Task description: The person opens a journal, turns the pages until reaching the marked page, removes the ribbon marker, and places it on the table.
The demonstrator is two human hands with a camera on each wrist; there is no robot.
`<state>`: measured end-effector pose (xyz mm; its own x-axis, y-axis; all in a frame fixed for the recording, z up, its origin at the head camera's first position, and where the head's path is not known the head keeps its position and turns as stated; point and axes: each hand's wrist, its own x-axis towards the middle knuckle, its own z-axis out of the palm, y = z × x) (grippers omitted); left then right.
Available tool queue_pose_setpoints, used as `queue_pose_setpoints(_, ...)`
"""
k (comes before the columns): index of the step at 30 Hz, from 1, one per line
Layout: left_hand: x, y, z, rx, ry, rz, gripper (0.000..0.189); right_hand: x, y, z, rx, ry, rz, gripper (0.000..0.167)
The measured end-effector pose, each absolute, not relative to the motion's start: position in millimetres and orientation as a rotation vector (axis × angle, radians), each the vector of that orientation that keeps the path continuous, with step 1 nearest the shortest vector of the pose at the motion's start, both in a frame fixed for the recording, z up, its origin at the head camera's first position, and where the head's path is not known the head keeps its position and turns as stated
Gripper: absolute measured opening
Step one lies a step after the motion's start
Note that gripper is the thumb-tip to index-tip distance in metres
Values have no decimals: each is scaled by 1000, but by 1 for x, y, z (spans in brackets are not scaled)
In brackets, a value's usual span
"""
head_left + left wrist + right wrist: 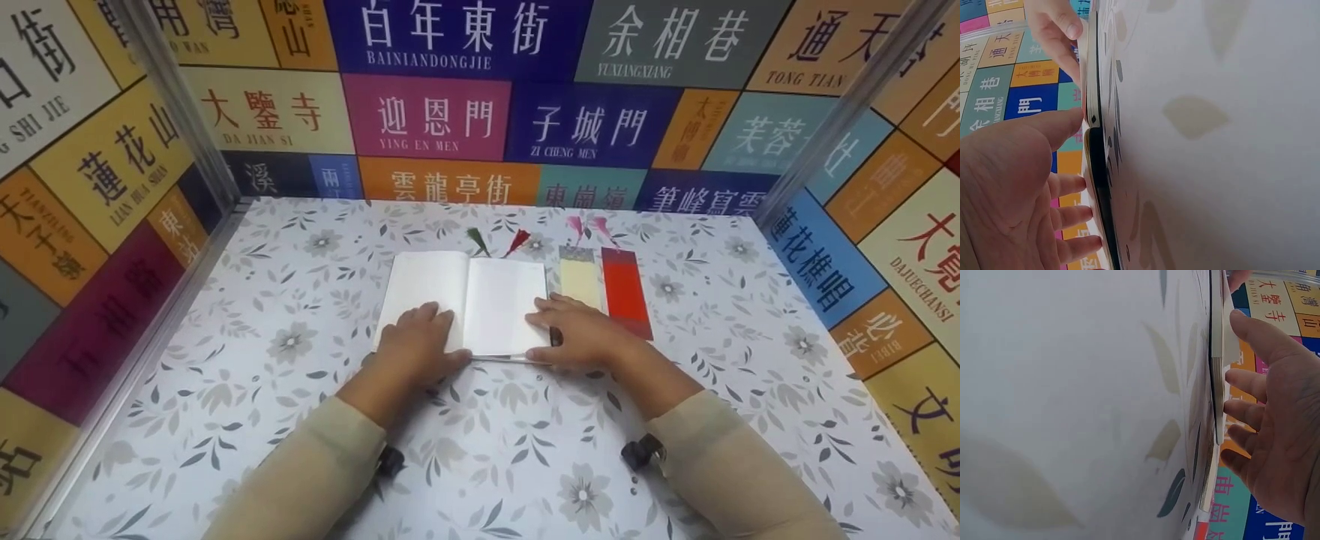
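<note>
A notebook [504,300] lies spread open on the table, its facing pages blank and white. My left hand [420,337] rests on the lower part of the left page, fingers spread and thumb near the centre fold. In the left wrist view its fingertips [1075,216] touch the page, and the dark cover shows underneath. Across the right page's edge lies my right hand [576,331], fingers extended. From the right wrist, that hand [1286,416] has its fingertips along the page block. Just right of the notebook is a cream bookmark [579,276], partly covered by the right hand.
A red bookmark [624,289] lies farther right. Pink tassels [576,227] extend above the two bookmarks. Behind the notebook's top edge are a green tassel [477,241] and a red tassel [517,241]. Panels printed with large characters [435,116] enclose the flower-patterned table [292,420].
</note>
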<state>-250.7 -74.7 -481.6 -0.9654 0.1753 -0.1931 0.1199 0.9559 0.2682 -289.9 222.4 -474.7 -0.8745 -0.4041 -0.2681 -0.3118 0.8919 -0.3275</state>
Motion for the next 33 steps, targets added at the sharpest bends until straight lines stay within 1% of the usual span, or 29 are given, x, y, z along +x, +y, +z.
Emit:
queue_pose_setpoints(4, -250, -74, -480, 227, 2897, 373, 87, -290, 221, -475, -544, 2755, -442, 69)
queue_pose_setpoints(10, -251, -74, -480, 257, 2938, 350, 82, -292, 221, -475, -623, 2810, -560, 41)
queue_pose_setpoints(12, -251, -74, -480, 257, 2935, 346, 82, -292, 221, -474, -655, 2828, -587, 36)
queue_pose_setpoints(16, -251, -74, -480, 262, 2935, 330, 83, -294, 223, -475, -746, 2889, -611, 32)
queue_pose_setpoints(23, -251, -74, -480, 257, 2927, 338, 84, -295, 222, -475, -786, 2968, -768, 32)
queue_pose_setpoints(29, -251, -73, -480, 245, 2922, 356, 89, -291, 218, -473, -770, 3031, -799, 32)
queue_pose_setpoints(33, -250, -71, -481, 255, 2937, 366, 96, -290, 216, -472, -808, 3080, -800, 33)
